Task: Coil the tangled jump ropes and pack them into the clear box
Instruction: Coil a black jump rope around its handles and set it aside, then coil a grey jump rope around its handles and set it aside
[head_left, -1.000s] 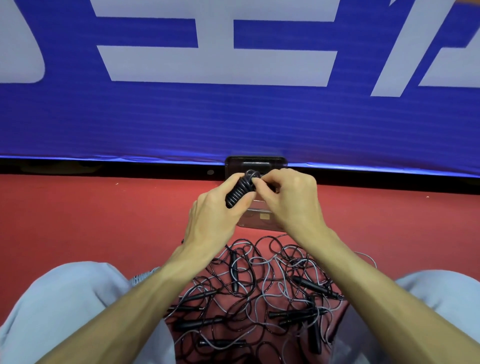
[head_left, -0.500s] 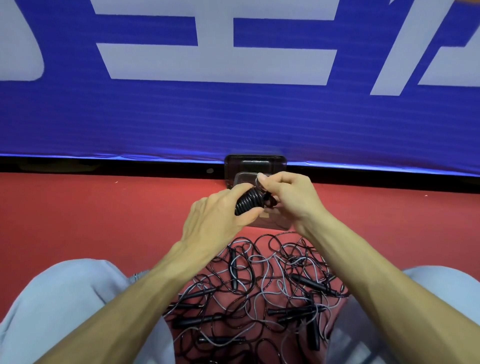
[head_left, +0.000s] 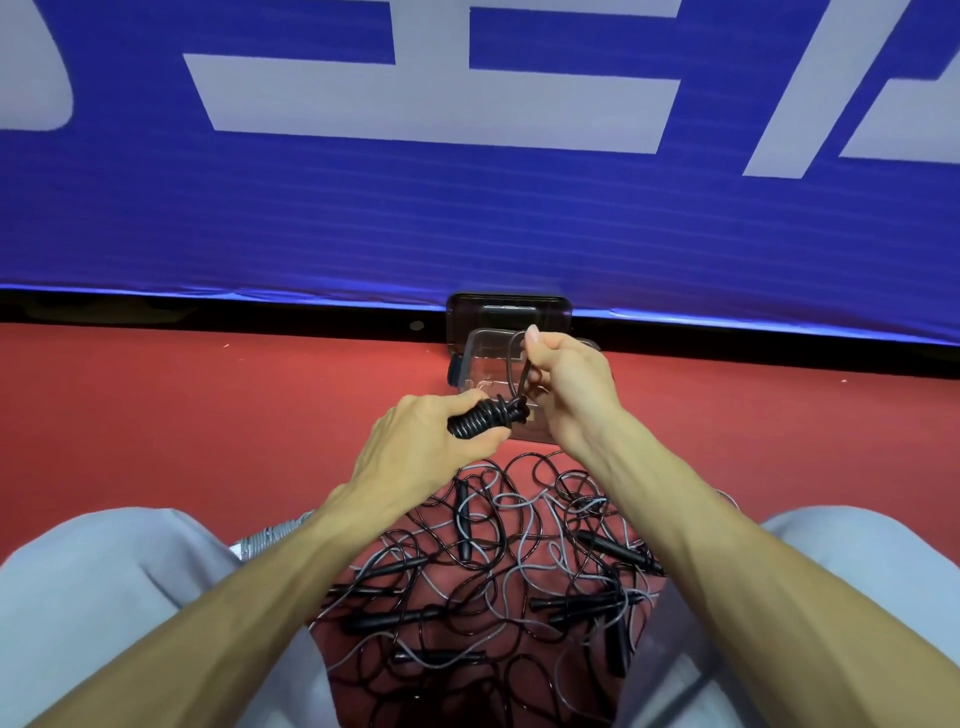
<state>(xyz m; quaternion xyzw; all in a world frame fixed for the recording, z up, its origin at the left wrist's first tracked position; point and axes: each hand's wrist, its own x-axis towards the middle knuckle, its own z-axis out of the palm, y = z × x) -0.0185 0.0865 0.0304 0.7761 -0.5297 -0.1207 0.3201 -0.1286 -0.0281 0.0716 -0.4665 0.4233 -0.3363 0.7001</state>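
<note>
The left hand gripped the coiled rope, whose long axis ran left to right, while the right hand pinched its loose end. The clear box sat just beyond both hands, nearer the right.

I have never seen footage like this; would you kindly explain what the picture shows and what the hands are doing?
There is no machine here: a camera worn on a person's head looks down at their two bare hands. The left hand grips a black jump rope wound into a tight coil, and the right hand pinches its loose end. Beyond them a clear box sits on the red floor, below a blue banner. More tangled ropes lie between the person's legs.
</note>
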